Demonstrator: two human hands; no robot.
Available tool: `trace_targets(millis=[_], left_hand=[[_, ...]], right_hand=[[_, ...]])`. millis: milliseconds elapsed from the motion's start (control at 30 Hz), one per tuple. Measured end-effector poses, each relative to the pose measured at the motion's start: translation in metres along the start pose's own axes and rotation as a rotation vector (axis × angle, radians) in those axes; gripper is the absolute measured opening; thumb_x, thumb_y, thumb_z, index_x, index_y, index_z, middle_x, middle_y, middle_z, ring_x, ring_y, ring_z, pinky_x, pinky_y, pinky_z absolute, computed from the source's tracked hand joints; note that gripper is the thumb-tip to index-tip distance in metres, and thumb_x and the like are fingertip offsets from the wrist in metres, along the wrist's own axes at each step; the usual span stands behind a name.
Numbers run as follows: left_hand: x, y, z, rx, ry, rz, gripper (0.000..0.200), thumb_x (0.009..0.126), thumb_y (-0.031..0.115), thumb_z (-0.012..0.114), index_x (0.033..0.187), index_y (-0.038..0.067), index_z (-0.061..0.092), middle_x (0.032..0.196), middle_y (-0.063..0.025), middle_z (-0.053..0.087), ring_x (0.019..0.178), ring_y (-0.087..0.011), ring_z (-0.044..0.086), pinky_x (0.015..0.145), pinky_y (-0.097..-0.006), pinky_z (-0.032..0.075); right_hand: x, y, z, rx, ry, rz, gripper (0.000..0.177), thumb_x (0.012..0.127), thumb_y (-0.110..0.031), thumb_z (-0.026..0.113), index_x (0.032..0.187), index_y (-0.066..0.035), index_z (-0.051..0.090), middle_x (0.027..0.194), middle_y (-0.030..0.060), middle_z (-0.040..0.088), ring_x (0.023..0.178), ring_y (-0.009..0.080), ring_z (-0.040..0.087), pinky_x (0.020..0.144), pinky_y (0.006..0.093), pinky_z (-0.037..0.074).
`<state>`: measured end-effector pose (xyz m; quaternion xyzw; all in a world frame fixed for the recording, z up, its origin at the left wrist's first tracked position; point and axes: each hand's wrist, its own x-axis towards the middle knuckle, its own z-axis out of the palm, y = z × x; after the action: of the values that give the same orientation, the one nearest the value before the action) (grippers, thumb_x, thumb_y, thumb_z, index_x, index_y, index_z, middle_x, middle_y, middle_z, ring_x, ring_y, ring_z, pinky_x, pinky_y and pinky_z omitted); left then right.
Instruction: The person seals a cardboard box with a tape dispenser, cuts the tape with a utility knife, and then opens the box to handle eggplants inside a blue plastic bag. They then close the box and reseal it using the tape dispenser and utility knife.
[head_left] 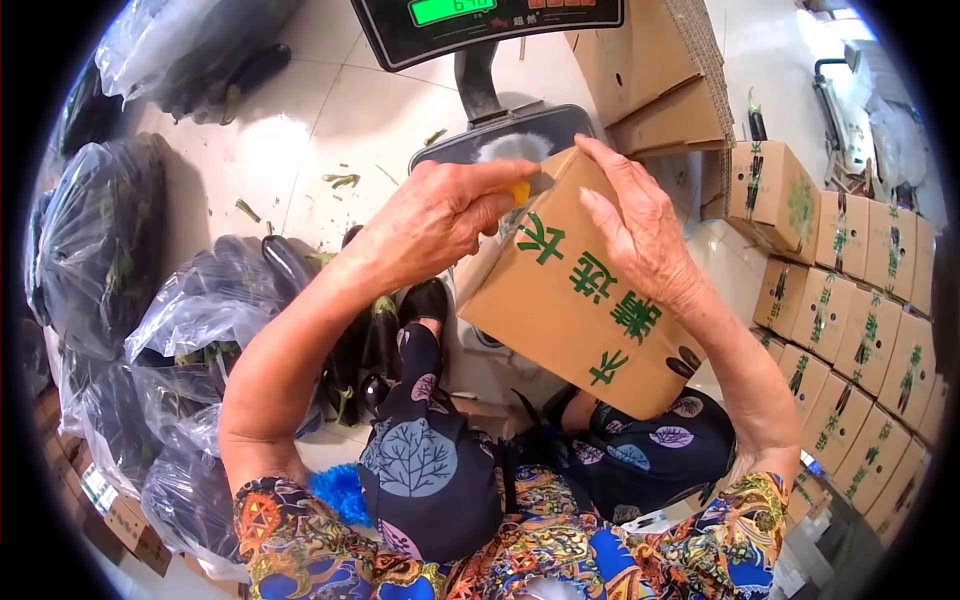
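Note:
A brown cardboard box point(560, 290) with green characters is tilted in front of me, its lower corner by my right knee. My left hand point(450, 215) is closed round a small yellow tool point(520, 192) at the box's upper left edge. What the tool's far end touches is too small to tell. My right hand point(640, 220) lies on the box's printed face with fingers spread, the fingertips reaching its top edge. Behind the box stands a scale, its dark platform point(440, 152) partly covered and its display point(452, 10) lit green.
Plastic bags of eggplants point(100, 240) crowd the left floor, with loose eggplants point(383, 335) beside my left leg. Stacked printed boxes point(840, 320) stand at right. An open large carton point(650, 75) is behind the scale. Stem scraps point(342, 180) lie on the tiles.

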<state>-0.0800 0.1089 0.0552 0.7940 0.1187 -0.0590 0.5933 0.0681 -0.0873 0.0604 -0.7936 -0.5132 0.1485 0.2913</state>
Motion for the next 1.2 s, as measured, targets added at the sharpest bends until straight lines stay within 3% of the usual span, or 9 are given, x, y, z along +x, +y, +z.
trace_targets(millis=[100, 200, 300, 400, 700, 1000, 1100, 1133, 1200], left_hand=[[-0.001, -0.003, 0.002, 0.092, -0.012, 0.144, 0.035, 0.099, 0.018, 0.053, 0.133, 0.010, 0.060, 0.071, -0.0068, 0.063, 0.057, -0.0113, 0.058, 0.057, -0.0284, 0.051], [0.000, 0.001, -0.009, 0.179, -0.074, 0.120, 0.036, 0.097, 0.017, 0.054, 0.132, 0.011, 0.060, 0.070, -0.0081, 0.064, 0.055, -0.0125, 0.058, 0.057, -0.0292, 0.051], [-0.002, -0.003, -0.028, 0.147, -0.304, 0.077, 0.041, 0.093, 0.011, 0.057, 0.134, 0.014, 0.060, 0.069, -0.0083, 0.064, 0.051, -0.0136, 0.055, 0.056, -0.0309, 0.049], [-0.006, -0.001, -0.036, 0.235, -0.325, 0.134, 0.042, 0.092, 0.011, 0.058, 0.134, 0.016, 0.060, 0.067, -0.0075, 0.063, 0.051, -0.0132, 0.054, 0.055, -0.0313, 0.048], [-0.007, 0.009, -0.048, 0.173, -0.484, -0.144, 0.040, 0.095, 0.016, 0.058, 0.135, 0.019, 0.059, 0.060, -0.0046, 0.057, 0.051, -0.0107, 0.052, 0.052, -0.0294, 0.046], [-0.051, -0.015, -0.034, -0.018, -0.365, -0.135, 0.041, 0.097, 0.018, 0.059, 0.137, 0.017, 0.057, 0.071, -0.0026, 0.062, 0.054, -0.0099, 0.056, 0.054, -0.0277, 0.048], [-0.077, -0.020, -0.036, -0.140, -0.465, -0.250, 0.039, 0.098, 0.011, 0.058, 0.136, 0.016, 0.058, 0.068, -0.0009, 0.058, 0.059, -0.0081, 0.054, 0.054, -0.0258, 0.047], [-0.083, -0.024, -0.037, -0.093, -0.427, -0.163, 0.038, 0.100, 0.014, 0.055, 0.138, 0.013, 0.056, 0.070, -0.0011, 0.059, 0.060, -0.0079, 0.054, 0.054, -0.0246, 0.047], [-0.093, -0.022, -0.047, -0.100, -0.227, -0.231, 0.038, 0.100, 0.014, 0.053, 0.138, 0.010, 0.056, 0.074, -0.0016, 0.060, 0.060, -0.0085, 0.054, 0.055, -0.0243, 0.047]], right_hand=[[-0.002, 0.003, 0.003, -0.036, 0.037, -0.031, 0.048, 0.092, -0.013, 0.059, 0.138, -0.005, 0.047, 0.120, 0.0169, 0.061, 0.106, 0.0359, 0.057, 0.095, 0.0434, 0.044], [-0.003, 0.005, 0.007, -0.081, 0.061, -0.054, 0.049, 0.090, -0.013, 0.060, 0.137, -0.005, 0.048, 0.119, 0.0159, 0.062, 0.105, 0.0348, 0.059, 0.093, 0.0426, 0.045], [-0.003, 0.008, 0.009, -0.118, 0.087, -0.082, 0.050, 0.089, -0.014, 0.062, 0.137, -0.006, 0.049, 0.119, 0.0158, 0.062, 0.104, 0.0343, 0.059, 0.092, 0.0422, 0.046], [-0.003, 0.010, 0.013, -0.163, 0.122, -0.129, 0.051, 0.089, -0.015, 0.062, 0.138, -0.006, 0.049, 0.118, 0.0164, 0.063, 0.102, 0.0344, 0.060, 0.090, 0.0425, 0.047], [-0.008, 0.007, 0.015, -0.219, 0.150, -0.140, 0.054, 0.087, -0.016, 0.064, 0.138, -0.008, 0.050, 0.110, 0.0158, 0.064, 0.100, 0.0329, 0.062, 0.087, 0.0420, 0.048], [-0.007, 0.003, 0.020, -0.264, 0.138, -0.174, 0.054, 0.086, -0.017, 0.065, 0.138, -0.009, 0.051, 0.110, 0.0155, 0.064, 0.100, 0.0317, 0.062, 0.086, 0.0413, 0.050], [-0.007, 0.005, 0.023, -0.271, 0.126, -0.159, 0.052, 0.087, -0.017, 0.065, 0.137, -0.009, 0.052, 0.111, 0.0156, 0.064, 0.101, 0.0324, 0.062, 0.087, 0.0412, 0.050], [-0.006, 0.004, 0.023, -0.263, 0.133, -0.161, 0.052, 0.086, -0.016, 0.065, 0.136, -0.008, 0.053, 0.112, 0.0157, 0.064, 0.101, 0.0329, 0.061, 0.088, 0.0412, 0.050], [-0.005, 0.002, 0.020, -0.179, 0.166, -0.169, 0.047, 0.086, -0.013, 0.066, 0.132, -0.007, 0.056, 0.111, 0.0161, 0.064, 0.101, 0.0338, 0.062, 0.089, 0.0405, 0.050]])
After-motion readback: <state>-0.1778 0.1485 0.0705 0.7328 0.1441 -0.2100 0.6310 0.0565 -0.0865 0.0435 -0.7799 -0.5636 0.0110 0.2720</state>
